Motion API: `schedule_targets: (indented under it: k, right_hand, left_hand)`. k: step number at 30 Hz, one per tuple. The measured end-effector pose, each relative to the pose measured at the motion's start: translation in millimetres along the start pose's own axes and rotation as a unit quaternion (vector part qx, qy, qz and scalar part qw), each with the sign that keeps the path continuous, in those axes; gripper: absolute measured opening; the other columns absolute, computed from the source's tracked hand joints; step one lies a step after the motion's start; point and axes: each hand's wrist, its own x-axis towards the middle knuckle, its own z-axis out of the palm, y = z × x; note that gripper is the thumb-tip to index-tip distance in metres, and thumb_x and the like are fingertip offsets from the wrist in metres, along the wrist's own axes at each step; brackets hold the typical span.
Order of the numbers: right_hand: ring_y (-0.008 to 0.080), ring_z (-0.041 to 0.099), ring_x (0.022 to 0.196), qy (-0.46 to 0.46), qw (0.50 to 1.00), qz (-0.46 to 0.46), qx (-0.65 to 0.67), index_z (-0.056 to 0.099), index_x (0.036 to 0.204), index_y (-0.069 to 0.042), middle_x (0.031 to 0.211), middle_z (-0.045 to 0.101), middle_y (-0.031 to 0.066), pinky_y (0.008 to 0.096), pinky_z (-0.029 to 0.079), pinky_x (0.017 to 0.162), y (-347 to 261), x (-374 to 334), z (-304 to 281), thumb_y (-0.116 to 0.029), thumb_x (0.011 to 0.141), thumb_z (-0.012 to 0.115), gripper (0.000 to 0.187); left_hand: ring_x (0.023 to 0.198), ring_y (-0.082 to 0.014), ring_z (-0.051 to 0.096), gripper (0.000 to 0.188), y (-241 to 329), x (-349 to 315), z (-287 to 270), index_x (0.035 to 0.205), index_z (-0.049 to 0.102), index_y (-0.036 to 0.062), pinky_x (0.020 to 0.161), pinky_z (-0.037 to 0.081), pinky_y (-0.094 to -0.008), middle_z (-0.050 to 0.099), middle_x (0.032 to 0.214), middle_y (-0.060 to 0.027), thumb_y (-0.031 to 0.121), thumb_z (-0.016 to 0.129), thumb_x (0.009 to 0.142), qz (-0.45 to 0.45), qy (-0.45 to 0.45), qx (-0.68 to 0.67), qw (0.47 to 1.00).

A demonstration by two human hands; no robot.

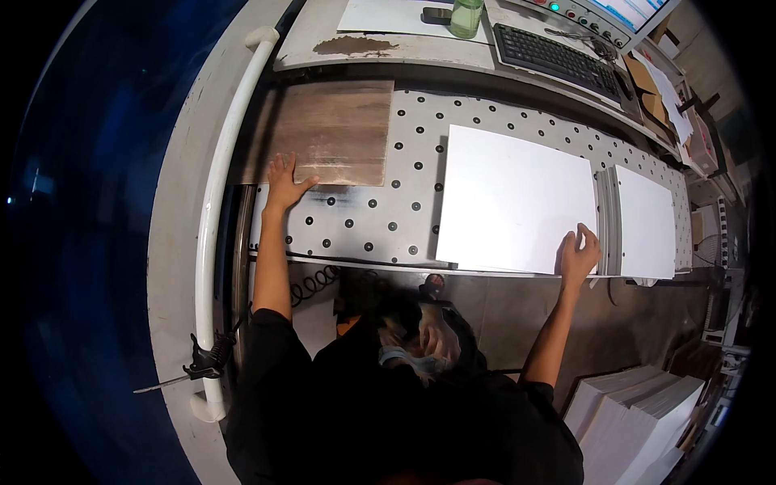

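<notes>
My left hand (pixel 287 186) rests with spread fingers on the near edge of a brown wood-grained board (pixel 339 129). The board lies at the left end of a pale table dotted with black studs (pixel 368 217). My right hand (pixel 580 252) is at the near right corner of a stack of white sheets (pixel 513 198). Its thumb and fingers are bent together over that corner; what they pinch, if anything, is hidden. Just right of it stands a second white stack (pixel 644 218), with grey edges showing on its left side.
A white tubular rail (pixel 222 202) runs along the left side. Beyond the table, a ledge holds a green bottle (pixel 466 18), a dark flat object (pixel 436 15) and a black keyboard (pixel 558 61). A screen (pixel 634 12) is above. More white panels (pixel 634 412) stand on the floor at lower right.
</notes>
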Motion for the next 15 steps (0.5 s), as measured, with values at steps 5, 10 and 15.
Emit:
schedule_targets:
  k: [5, 10, 15]
  right_hand:
    - [0.0360, 0.064, 0.104, 0.001, 0.994, -0.027, 0.109, 0.074, 0.105, 0.000, 0.104, 0.072, 0.0194, 0.0463, 0.049, 0.095, -41.1, -7.1, 13.2, -0.010, 0.082, 0.070, 0.026]
    - [0.0379, 0.064, 0.108, -0.035, 0.987, -0.024, 0.154, 0.074, 0.102, 0.001, 0.104, 0.072, 0.0204, 0.0464, 0.049, 0.096, -94.1, -12.5, 29.6, -0.010, 0.083, 0.068, 0.022]
    - [0.0395, 0.061, 0.114, -0.050, 0.980, -0.031, 0.190, 0.075, 0.098, -0.002, 0.105, 0.072, 0.0193, 0.0480, 0.046, 0.099, -131.1, -15.0, 52.5, -0.011, 0.086, 0.066, 0.018]
  left_hand:
    - [0.153, -0.0512, 0.014, 0.114, -22.9, 2.2, -9.8, 0.159, 0.035, 0.0091, 0.123, 0.020, -0.0559, 0.017, 0.165, -0.0320, 0.072, 0.076, 0.072, -0.009, 0.010, -0.038, 0.999]
    - [0.151, -0.0459, 0.025, 0.110, -36.1, 0.9, -21.3, 0.157, 0.038, 0.0064, 0.122, 0.027, -0.0479, 0.019, 0.164, -0.0325, 0.065, 0.079, 0.073, -0.002, 0.017, -0.131, 0.991]
    - [0.150, -0.0432, 0.029, 0.096, -41.3, 0.8, -18.0, 0.154, 0.042, 0.0047, 0.122, 0.027, -0.0435, 0.026, 0.161, -0.0327, 0.061, 0.073, 0.083, 0.004, 0.046, -0.140, 0.989]
